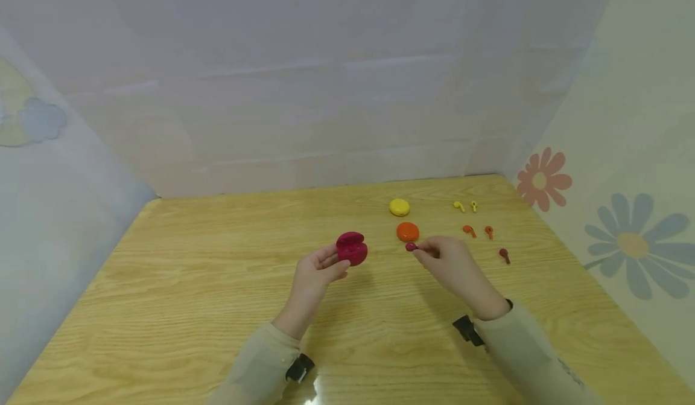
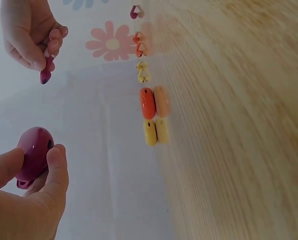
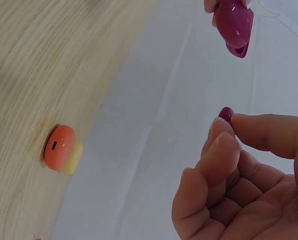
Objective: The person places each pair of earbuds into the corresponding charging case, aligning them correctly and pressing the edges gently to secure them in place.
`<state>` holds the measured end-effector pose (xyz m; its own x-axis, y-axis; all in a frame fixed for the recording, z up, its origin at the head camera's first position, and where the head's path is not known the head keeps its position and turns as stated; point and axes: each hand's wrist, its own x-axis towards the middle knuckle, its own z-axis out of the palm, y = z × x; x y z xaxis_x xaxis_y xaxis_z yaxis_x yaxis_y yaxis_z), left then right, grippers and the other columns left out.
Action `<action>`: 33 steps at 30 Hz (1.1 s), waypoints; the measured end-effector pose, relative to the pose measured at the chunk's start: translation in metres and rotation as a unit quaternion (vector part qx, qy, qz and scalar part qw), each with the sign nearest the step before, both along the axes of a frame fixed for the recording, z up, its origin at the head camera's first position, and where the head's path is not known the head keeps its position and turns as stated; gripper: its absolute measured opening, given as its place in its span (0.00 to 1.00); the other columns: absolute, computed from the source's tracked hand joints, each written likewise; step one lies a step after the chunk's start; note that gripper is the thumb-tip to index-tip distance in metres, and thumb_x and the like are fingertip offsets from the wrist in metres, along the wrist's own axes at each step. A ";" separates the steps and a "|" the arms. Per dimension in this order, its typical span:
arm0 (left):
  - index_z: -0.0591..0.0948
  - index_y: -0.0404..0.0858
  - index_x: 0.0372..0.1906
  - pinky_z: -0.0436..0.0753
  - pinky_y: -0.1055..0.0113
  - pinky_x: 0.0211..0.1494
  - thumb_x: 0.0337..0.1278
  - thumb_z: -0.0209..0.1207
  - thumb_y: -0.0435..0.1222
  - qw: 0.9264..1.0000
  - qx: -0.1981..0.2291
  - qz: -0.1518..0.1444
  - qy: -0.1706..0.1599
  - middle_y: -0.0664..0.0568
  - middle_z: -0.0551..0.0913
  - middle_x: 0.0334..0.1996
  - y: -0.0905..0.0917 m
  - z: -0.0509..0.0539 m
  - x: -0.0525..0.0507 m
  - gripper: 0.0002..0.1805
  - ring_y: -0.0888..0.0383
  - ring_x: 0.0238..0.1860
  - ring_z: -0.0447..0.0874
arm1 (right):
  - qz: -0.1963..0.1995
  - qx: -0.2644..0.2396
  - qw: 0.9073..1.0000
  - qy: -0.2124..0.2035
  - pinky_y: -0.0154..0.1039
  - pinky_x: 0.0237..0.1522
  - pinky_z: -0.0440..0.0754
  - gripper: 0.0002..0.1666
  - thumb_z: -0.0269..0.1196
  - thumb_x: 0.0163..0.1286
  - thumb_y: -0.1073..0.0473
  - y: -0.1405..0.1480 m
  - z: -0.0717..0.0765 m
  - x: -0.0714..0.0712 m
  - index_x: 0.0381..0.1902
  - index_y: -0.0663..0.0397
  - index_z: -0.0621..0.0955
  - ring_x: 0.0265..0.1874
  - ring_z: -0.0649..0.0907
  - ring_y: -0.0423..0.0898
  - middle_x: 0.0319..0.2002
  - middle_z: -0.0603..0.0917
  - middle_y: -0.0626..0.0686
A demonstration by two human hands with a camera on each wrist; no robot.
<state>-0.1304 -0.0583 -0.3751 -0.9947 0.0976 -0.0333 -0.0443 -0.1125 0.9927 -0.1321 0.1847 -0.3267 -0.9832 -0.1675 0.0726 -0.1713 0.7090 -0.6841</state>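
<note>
My left hand (image 1: pixel 317 272) grips a magenta earbud case (image 1: pixel 355 253) whose lid stands open. In the left wrist view the rounded underside of the case (image 2: pixel 35 152) faces the camera, with thumb and fingers around it. To its right, my right hand (image 1: pixel 447 266) pinches a magenta earbud (image 1: pixel 410 246) between thumb and fingertips, apart from the case. The right wrist view shows only a small part of that earbud (image 3: pixel 226 114); the fingers hide the rest. A second magenta earbud (image 1: pixel 504 255) lies on the table to the right of my right hand.
Behind my right hand sit a closed orange case (image 1: pixel 408 232) and a closed yellow case (image 1: pixel 399 207). Two orange earbuds (image 1: pixel 469 231) and two yellow earbuds (image 1: pixel 459 206) lie to their right. The wooden table (image 1: pixel 217 260) meets pale walls at the back and sides.
</note>
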 end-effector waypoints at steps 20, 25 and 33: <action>0.73 0.21 0.59 0.83 0.67 0.46 0.61 0.59 0.25 1.000 -0.008 0.002 -0.010 0.33 0.80 0.54 0.003 0.002 0.002 0.22 0.50 0.50 0.83 | 0.024 -0.029 0.999 0.016 0.35 0.26 0.73 0.09 0.62 0.68 0.65 -0.017 0.001 -0.001 0.40 0.68 0.84 0.26 0.73 0.45 0.29 0.82 0.52; 0.73 0.21 0.59 0.83 0.67 0.46 0.61 0.60 0.25 1.000 -0.011 0.003 -0.011 0.33 0.80 0.53 0.004 0.003 0.002 0.22 0.51 0.49 0.83 | 0.027 -0.037 0.999 0.017 0.36 0.27 0.73 0.09 0.62 0.68 0.65 -0.022 0.002 -0.002 0.40 0.68 0.84 0.26 0.73 0.46 0.29 0.81 0.52; 0.73 0.21 0.59 0.83 0.66 0.46 0.61 0.59 0.25 1.000 -0.010 0.003 -0.010 0.32 0.80 0.53 0.006 0.005 0.003 0.22 0.50 0.50 0.83 | 0.031 -0.042 0.999 0.015 0.36 0.27 0.73 0.10 0.62 0.69 0.64 -0.028 0.005 -0.001 0.41 0.68 0.84 0.26 0.73 0.46 0.28 0.82 0.52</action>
